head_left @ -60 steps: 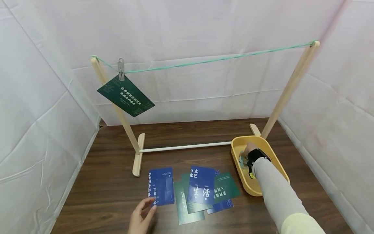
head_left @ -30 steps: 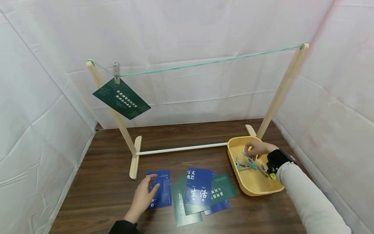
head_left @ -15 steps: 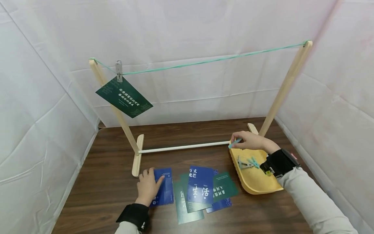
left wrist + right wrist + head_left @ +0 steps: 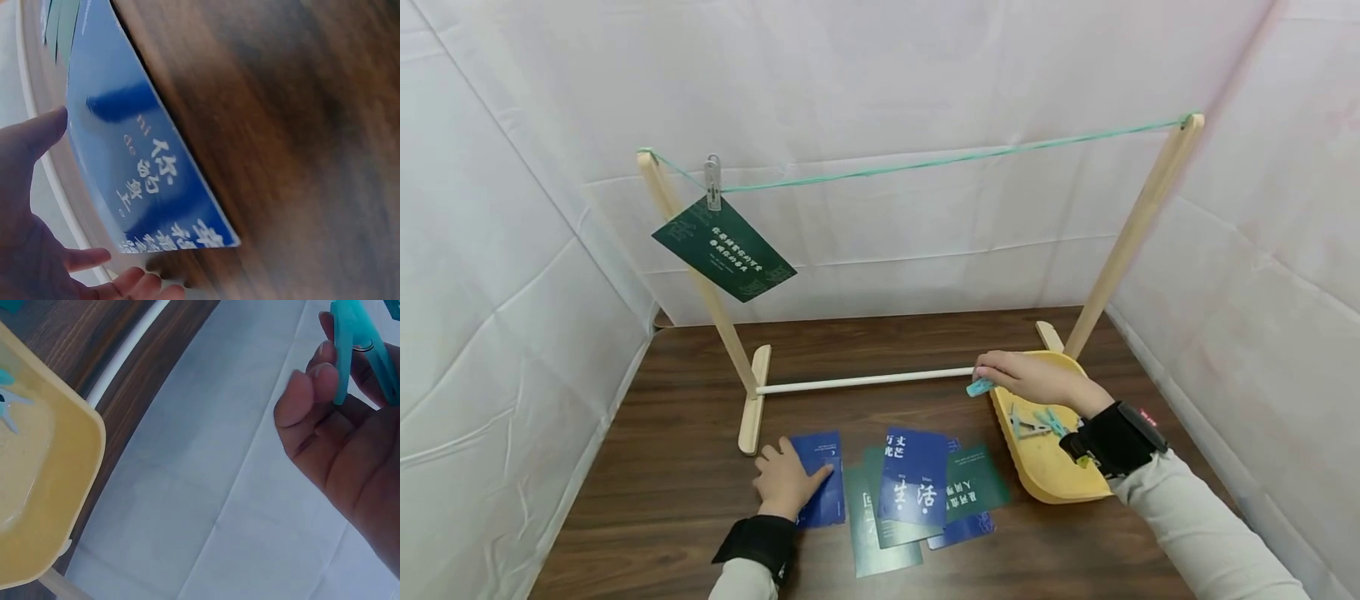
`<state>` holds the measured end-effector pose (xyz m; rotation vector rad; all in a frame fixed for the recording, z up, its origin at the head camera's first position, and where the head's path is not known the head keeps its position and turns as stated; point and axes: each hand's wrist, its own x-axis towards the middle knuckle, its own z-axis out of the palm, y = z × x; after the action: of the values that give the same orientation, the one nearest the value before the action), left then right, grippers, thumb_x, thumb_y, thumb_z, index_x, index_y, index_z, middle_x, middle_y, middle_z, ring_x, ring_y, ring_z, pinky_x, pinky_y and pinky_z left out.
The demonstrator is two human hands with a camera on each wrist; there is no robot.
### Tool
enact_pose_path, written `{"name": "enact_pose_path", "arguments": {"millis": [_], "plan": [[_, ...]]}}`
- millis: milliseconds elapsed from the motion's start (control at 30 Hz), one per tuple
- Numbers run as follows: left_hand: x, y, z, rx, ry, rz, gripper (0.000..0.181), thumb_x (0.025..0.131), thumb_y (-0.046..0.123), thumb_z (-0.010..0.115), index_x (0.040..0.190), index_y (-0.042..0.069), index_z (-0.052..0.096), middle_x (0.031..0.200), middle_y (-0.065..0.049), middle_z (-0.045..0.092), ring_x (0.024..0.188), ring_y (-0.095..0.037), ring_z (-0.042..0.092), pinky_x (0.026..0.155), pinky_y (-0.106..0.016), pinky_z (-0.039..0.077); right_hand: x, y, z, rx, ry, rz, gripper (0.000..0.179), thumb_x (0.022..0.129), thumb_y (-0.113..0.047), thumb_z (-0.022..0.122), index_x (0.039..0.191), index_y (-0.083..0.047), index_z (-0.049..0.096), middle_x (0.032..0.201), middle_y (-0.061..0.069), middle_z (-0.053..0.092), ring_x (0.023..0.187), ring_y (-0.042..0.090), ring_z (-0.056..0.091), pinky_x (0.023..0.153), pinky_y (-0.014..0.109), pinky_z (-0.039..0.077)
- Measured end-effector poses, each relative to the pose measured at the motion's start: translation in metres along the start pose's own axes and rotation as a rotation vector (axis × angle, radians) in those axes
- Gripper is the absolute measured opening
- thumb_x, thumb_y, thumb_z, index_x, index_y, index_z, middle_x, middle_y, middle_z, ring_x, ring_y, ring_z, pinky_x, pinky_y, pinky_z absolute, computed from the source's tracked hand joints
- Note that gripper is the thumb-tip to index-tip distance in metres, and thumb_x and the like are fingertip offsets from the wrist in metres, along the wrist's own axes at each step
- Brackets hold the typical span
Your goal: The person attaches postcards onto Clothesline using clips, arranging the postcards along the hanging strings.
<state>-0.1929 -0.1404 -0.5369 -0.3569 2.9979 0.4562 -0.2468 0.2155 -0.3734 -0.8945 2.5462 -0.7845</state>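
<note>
My left hand [image 4: 784, 481] spreads its fingers over the left edge of a blue card [image 4: 829, 493] that lies on the dark wood table. In the left wrist view, thumb and fingers hang around that printed card without closing on it. Above the near-left rim of a yellow basket [image 4: 1030, 482], my right hand [image 4: 1033, 380] pinches a teal clothespin [image 4: 979, 387]. The right wrist view shows the clothespin [image 4: 360, 325] between thumb and fingers. Several more clothespins [image 4: 1047, 421] lie inside the basket. A grey clothespin [image 4: 712, 185] hangs a green card [image 4: 726, 250] from the line.
A green string [image 4: 955, 157] stretches between two wooden posts [image 4: 1138, 229], joined low down by a white rod [image 4: 865, 380]. Several overlapping blue and green cards [image 4: 913, 475] lie at the table's front middle. White cloth [image 4: 880, 75] surrounds the table on the back and sides.
The right hand has come out of the basket holding a teal clothespin and moved left past its rim. The left hand has moved forward onto the blue card.
</note>
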Motion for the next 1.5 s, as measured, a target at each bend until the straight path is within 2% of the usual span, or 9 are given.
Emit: {"name": "enact_pose_path", "arguments": {"millis": [267, 433, 467, 600, 800, 1000, 1200, 1367, 1500], "plan": [[0.01, -0.003, 0.011, 0.032, -0.004, -0.016, 0.097, 0.075, 0.052, 0.074, 0.134, -0.014, 0.035, 0.12, -0.036, 0.043, 0.103, -0.048, 0.051, 0.071, -0.054, 0.052, -0.002, -0.006, 0.003, -0.12, 0.054, -0.077, 0.011, 0.093, -0.02, 0.059, 0.101, -0.012, 0.061, 0.098, 0.003, 0.055, 0.08, 0.011, 0.05, 0.071, 0.023, 0.045], [0.014, -0.001, 0.005, 0.021, -0.045, -0.046, 0.098, 0.071, 0.052, 0.077, 0.131, -0.014, 0.037, 0.113, -0.035, 0.046, 0.094, -0.045, 0.055, 0.068, -0.05, 0.053, -0.005, -0.011, 0.005, -0.108, 0.097, -0.043, 0.022, 0.086, -0.016, 0.068, 0.106, -0.007, 0.062, 0.098, 0.002, 0.065, 0.083, 0.01, 0.06, 0.071, 0.023, 0.05], [0.012, 0.002, -0.004, 0.004, -0.079, -0.069, 0.096, 0.07, 0.047, 0.08, 0.131, -0.015, 0.038, 0.113, -0.035, 0.046, 0.094, -0.045, 0.055, 0.07, -0.05, 0.053, -0.006, -0.012, 0.005, -0.1, 0.103, -0.037, 0.024, 0.086, -0.016, 0.068, 0.107, -0.007, 0.062, 0.096, 0.0, 0.066, 0.082, 0.01, 0.061, 0.071, 0.023, 0.05], [0.014, 0.005, -0.01, -0.014, -0.118, -0.139, 0.098, 0.066, 0.046, 0.083, 0.128, -0.015, 0.038, 0.11, -0.036, 0.046, 0.096, -0.045, 0.054, 0.073, -0.051, 0.052, -0.008, -0.016, 0.007, -0.095, 0.116, -0.026, 0.025, 0.09, -0.02, 0.063, 0.111, -0.006, 0.061, 0.092, -0.004, 0.067, 0.084, 0.01, 0.063, 0.073, 0.023, 0.051], [0.02, 0.007, -0.012, -0.046, -0.143, -0.175, 0.097, 0.066, 0.04, 0.086, 0.129, -0.015, 0.036, 0.114, -0.035, 0.041, 0.103, -0.047, 0.049, 0.078, -0.054, 0.051, -0.007, -0.017, 0.009, -0.087, 0.176, 0.002, 0.028, 0.104, -0.024, 0.034, 0.109, -0.008, 0.057, 0.098, 0.002, 0.061, 0.096, 0.018, 0.06, 0.084, 0.036, 0.049], [0.015, 0.008, -0.013, -0.112, -0.107, -0.112, 0.094, 0.067, 0.033, 0.086, 0.132, -0.01, 0.033, 0.118, -0.034, 0.038, 0.094, -0.047, 0.056, 0.072, -0.054, 0.052, -0.008, -0.017, 0.008, -0.045, 0.238, 0.045, 0.028, 0.105, -0.024, 0.03, 0.102, -0.01, 0.053, 0.091, 0.002, 0.057, 0.087, 0.018, 0.056, 0.078, 0.035, 0.046], [0.005, -0.003, -0.018, -0.257, -0.086, 0.032, 0.08, 0.08, 0.017, 0.075, 0.137, -0.006, 0.024, 0.112, -0.039, 0.053, 0.09, -0.049, 0.06, 0.072, -0.056, 0.05, -0.006, -0.018, 0.01, -0.059, 0.238, 0.035, 0.024, 0.102, -0.025, 0.041, 0.113, -0.007, 0.05, 0.094, 0.002, 0.055, 0.08, 0.014, 0.051, 0.07, 0.026, 0.044], [0.004, -0.009, -0.034, -0.364, -0.034, 0.155, 0.065, 0.084, 0.001, 0.067, 0.133, -0.014, 0.027, 0.116, -0.042, 0.051, 0.101, -0.051, 0.056, 0.082, -0.054, 0.049, -0.005, -0.02, 0.011, -0.041, 0.273, 0.01, 0.034, 0.092, -0.02, 0.062, 0.12, -0.005, 0.049, 0.094, 0.002, 0.057, 0.083, 0.015, 0.052, 0.066, 0.023, 0.047], [0.006, -0.012, -0.047, -0.467, -0.012, 0.215, 0.055, 0.088, -0.007, 0.057, 0.133, -0.015, 0.028, 0.125, -0.041, 0.047, 0.116, -0.051, 0.049, 0.093, -0.056, 0.045, -0.004, -0.022, 0.013, 0.003, 0.351, 0.033, 0.034, 0.086, -0.012, 0.069, 0.114, -0.003, 0.052, 0.093, 0.005, 0.06, 0.085, 0.018, 0.057, 0.068, 0.024, 0.049]]}}
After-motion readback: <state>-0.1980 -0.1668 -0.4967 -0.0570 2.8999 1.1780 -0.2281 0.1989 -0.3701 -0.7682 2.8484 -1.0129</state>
